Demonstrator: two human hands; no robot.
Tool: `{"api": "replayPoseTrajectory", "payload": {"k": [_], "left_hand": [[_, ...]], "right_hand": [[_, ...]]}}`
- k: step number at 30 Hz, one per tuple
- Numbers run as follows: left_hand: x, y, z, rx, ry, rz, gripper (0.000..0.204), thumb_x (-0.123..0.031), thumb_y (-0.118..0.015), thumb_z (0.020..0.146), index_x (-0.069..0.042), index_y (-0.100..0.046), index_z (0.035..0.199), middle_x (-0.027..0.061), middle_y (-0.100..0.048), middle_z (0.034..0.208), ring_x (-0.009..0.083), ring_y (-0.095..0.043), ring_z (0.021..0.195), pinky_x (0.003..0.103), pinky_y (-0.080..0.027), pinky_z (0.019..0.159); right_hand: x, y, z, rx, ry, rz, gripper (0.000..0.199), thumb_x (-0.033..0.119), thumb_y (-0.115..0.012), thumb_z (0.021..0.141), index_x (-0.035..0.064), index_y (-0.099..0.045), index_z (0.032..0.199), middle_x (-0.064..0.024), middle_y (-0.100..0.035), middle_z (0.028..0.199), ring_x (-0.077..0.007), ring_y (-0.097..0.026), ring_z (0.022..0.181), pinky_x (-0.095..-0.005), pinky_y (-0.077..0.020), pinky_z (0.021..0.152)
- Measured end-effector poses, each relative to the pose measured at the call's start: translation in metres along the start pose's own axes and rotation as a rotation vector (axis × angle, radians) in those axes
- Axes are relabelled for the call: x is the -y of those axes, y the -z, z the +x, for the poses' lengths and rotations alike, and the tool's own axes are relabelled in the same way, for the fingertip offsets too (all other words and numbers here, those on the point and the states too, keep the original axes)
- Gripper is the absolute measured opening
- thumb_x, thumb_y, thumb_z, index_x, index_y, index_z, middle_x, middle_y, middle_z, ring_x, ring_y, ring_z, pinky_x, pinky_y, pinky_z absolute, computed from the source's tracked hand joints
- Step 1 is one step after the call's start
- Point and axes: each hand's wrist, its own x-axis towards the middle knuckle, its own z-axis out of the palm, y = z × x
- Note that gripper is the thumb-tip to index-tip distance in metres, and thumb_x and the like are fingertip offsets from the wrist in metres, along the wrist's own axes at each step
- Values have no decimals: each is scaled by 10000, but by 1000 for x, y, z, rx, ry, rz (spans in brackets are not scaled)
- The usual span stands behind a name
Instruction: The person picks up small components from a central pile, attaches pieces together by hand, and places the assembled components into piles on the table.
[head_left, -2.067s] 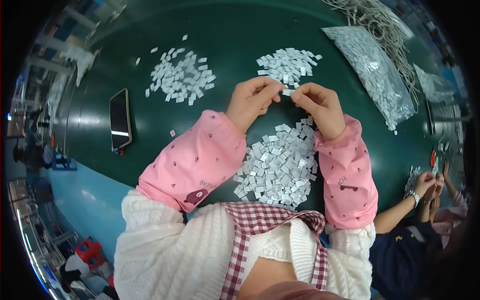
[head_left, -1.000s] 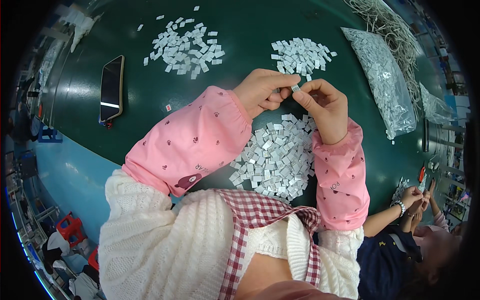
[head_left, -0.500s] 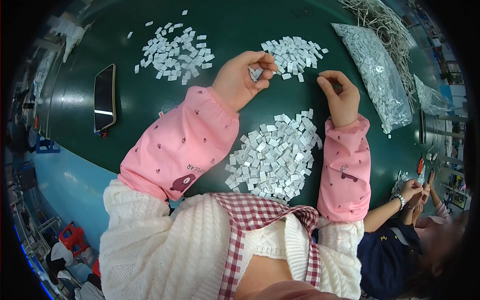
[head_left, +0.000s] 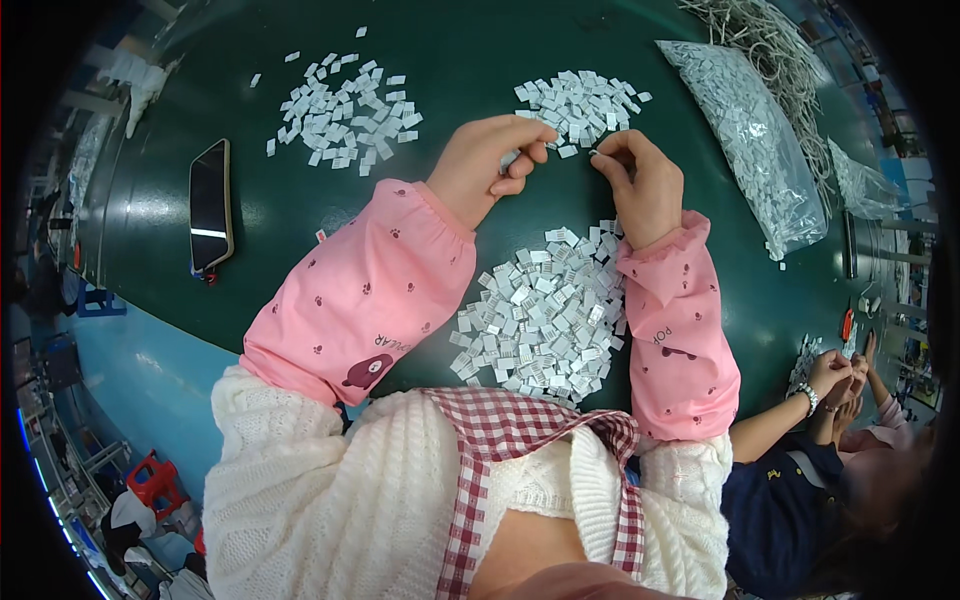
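Observation:
My left hand (head_left: 485,165) is closed loosely around small white rectangular pieces, one of which (head_left: 510,160) shows between the curled fingers. Its index finger and thumb point toward the far pile of the same pieces (head_left: 585,100). Just to the right, my right hand (head_left: 645,185) pinches a tiny white piece (head_left: 595,152) between thumb and index finger, mostly hidden by the fingertips. Both hands hover over the green table (head_left: 440,60). A larger, dense pile of white pieces (head_left: 545,315) lies between my forearms, close to my body.
At the far left are a looser scatter of white pieces (head_left: 350,115) and a phone (head_left: 210,205). A clear bag full of pieces (head_left: 745,140) and a tangle of pale cords (head_left: 770,50) lie at the right. Another person's hands (head_left: 840,380) work at the lower right.
My right hand has moved left, closer to my left hand, and a white piece now shows at its fingertips. My left hand's fingers have curled further over the pieces in it.

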Motion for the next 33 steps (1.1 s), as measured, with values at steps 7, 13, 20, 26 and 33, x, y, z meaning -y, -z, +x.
{"api": "replayPoseTrajectory", "payload": {"k": [7,13,20,26,33], "left_hand": [[5,-6,-3,136,99,111,195,-175,-573,907,14,-621,922,27,-549,794,20,-417,591,150,-277,429],[6,-6,-3,88,25,165,158,-148,-602,886,8,-619,897,24,-553,753,14,-411,550,158,-271,433],[4,-9,-4,68,-54,251,145,-140,-617,867,0,-620,902,19,-550,746,18,-407,542,166,-271,444],[3,-9,-4,10,-71,220,141,-138,-607,872,-1,-610,904,13,-550,749,22,-407,541,161,-279,445],[1,-3,-2,137,92,-78,126,-122,-561,888,1,-584,875,44,-543,781,51,-444,597,172,-302,430]], "right_hand": [[14,1,-6,-96,273,463,167,-82,-652,730,26,-619,853,-60,-655,855,-164,-640,767,-262,-504,688],[15,3,-8,-76,394,407,164,-95,-634,759,3,-633,891,-74,-660,886,-160,-638,825,-260,-507,733],[18,9,-10,44,48,833,136,-57,-626,816,-18,-653,943,-64,-659,919,-125,-613,869,-236,-480,789],[22,10,-13,53,52,777,130,-30,-656,804,-15,-654,933,-54,-660,902,-114,-610,846,-234,-479,776],[29,10,-17,106,30,826,114,-15,-677,795,-18,-660,908,-57,-662,865,-120,-618,821,-245,-483,769]]}}
